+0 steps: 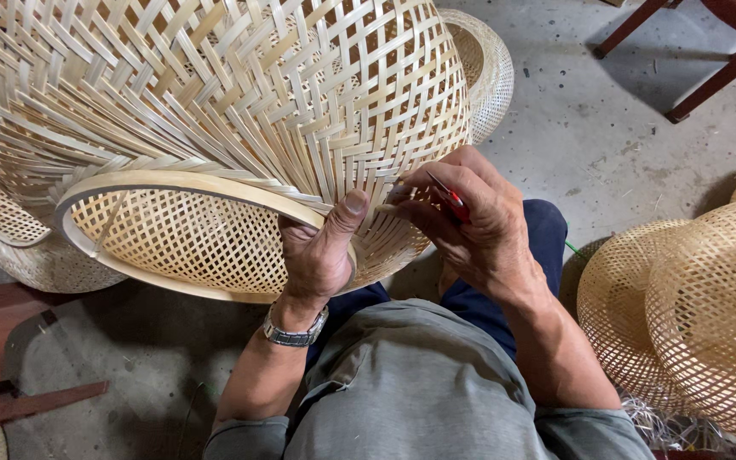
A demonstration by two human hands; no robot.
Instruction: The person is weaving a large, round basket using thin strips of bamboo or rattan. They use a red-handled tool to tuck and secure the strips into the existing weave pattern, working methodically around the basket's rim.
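I am sitting with my grey shirt and dark blue trousers (pixel 487 311) nearest below me, and a metal wristwatch (pixel 295 330) is sitting on my left wrist. My left hand (pixel 319 251) is gripping the rim of the woven bamboo basket (pixel 215 111), thumb pressing down on the flat hoop, fingers curling out of sight beneath it. My right hand (pixel 470 221) is closing around a small red-handled tool (pixel 449 200), fingers pinching together right at the basket's edge where the loose strips are ending. The basket is lying tilted on its side over my knees, its open mouth facing down and left, filling the upper left of my view. Under it, the grey concrete floor (pixel 606 128) is showing dust, stains and scraps. To my right, finished bamboo baskets (pixel 692 307) are lying mouth down, overlapping each other. Behind the one I am holding, another basket (pixel 487 64) is peeking out. Farther off, dark red wooden chair legs (pixel 709 77) are standing at top right, and a reddish stool (pixel 2 358) is sitting at lower left.
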